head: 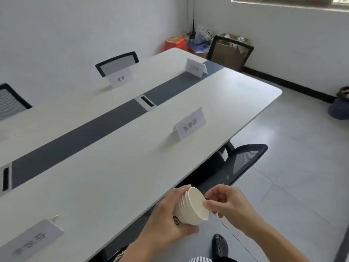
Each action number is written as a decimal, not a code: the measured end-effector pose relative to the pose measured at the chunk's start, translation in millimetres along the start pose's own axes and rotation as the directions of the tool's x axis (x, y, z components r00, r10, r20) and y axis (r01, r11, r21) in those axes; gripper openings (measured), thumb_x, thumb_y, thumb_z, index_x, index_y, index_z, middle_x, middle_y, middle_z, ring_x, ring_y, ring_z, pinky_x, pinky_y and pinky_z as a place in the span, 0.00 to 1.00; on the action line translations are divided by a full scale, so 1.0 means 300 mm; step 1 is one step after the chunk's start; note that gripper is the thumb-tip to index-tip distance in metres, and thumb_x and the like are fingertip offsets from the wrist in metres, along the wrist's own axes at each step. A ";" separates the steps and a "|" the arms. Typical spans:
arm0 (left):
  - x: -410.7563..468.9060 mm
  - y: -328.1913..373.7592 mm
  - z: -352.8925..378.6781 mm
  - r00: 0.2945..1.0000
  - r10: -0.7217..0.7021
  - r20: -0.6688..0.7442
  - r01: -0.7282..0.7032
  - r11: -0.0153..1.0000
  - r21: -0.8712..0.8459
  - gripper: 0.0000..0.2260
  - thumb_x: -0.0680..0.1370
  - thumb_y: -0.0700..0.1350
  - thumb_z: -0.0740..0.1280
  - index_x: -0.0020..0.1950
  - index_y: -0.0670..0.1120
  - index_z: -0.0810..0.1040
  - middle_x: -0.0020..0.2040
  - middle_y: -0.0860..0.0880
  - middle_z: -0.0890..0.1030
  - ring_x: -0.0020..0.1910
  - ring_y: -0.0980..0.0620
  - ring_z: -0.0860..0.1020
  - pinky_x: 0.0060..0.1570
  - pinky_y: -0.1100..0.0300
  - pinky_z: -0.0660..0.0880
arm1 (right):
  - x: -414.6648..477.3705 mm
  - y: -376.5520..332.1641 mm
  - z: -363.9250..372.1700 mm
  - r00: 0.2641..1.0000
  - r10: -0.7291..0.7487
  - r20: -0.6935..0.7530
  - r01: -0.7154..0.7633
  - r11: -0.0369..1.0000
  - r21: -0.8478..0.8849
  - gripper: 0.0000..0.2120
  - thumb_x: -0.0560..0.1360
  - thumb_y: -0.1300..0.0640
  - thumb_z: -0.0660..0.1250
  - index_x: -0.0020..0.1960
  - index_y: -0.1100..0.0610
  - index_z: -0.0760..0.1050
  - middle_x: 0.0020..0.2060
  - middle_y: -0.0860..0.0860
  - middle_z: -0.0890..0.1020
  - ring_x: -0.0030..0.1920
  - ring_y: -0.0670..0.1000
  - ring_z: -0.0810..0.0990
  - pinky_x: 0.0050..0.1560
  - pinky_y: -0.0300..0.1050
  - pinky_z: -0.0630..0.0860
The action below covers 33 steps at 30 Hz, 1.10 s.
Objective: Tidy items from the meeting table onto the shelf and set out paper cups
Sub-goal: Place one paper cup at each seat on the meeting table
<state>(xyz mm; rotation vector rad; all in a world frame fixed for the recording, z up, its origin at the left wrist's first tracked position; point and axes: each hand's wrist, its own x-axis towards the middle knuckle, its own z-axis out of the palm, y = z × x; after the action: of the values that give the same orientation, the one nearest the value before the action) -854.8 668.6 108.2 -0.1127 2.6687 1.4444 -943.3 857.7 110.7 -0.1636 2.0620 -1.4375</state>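
Bottom centre of frame: our left hand point(166, 214) is wrapped tight round a nested stack of paper cups point(190, 207), held off the table edge point(207, 157), mouths tipped to the right. Our right hand point(224, 203) pinches the outermost rim with fingertips point(207, 205) closed on it. Best to peel one cup only, twisting slightly so the next doesn't follow, then stand it by the nearest name card point(189, 123). Cups look empty. Right edge: a dark bin point(340, 106), contents unclear.
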 end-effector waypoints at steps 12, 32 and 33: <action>-0.004 -0.092 -0.066 0.859 -0.356 -0.367 0.333 0.934 -0.125 0.38 0.63 0.48 0.81 0.66 0.67 0.67 0.58 0.65 0.73 0.60 0.64 0.72 0.59 0.72 0.67 | 0.409 -0.173 0.145 0.857 0.036 0.515 0.052 0.987 -0.155 0.00 0.69 0.67 0.71 0.40 0.64 0.81 0.28 0.51 0.81 0.27 0.46 0.75 0.31 0.38 0.73; -0.323 -0.708 -0.705 0.485 -0.669 -0.564 0.432 0.743 -0.511 0.40 0.62 0.57 0.80 0.69 0.64 0.65 0.59 0.68 0.71 0.58 0.62 0.73 0.50 0.53 0.80 | 0.870 -0.628 1.051 0.860 -0.118 0.497 0.264 0.935 -0.235 0.04 0.75 0.66 0.64 0.46 0.61 0.77 0.29 0.55 0.81 0.24 0.50 0.72 0.31 0.45 0.70; -0.342 -0.734 -0.732 0.473 -0.680 -0.560 0.434 0.733 -0.524 0.40 0.62 0.58 0.80 0.70 0.64 0.65 0.59 0.67 0.72 0.57 0.60 0.74 0.50 0.51 0.80 | 0.885 -0.642 1.126 0.852 -0.130 0.507 0.291 0.922 -0.254 0.04 0.75 0.65 0.64 0.46 0.61 0.77 0.29 0.54 0.82 0.23 0.49 0.73 0.30 0.44 0.71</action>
<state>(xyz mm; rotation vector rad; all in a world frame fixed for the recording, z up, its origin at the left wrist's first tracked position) -740.3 366.1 57.8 -1.7965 2.3489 1.7630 -1018.6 393.2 97.1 -0.8294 1.8719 -1.0228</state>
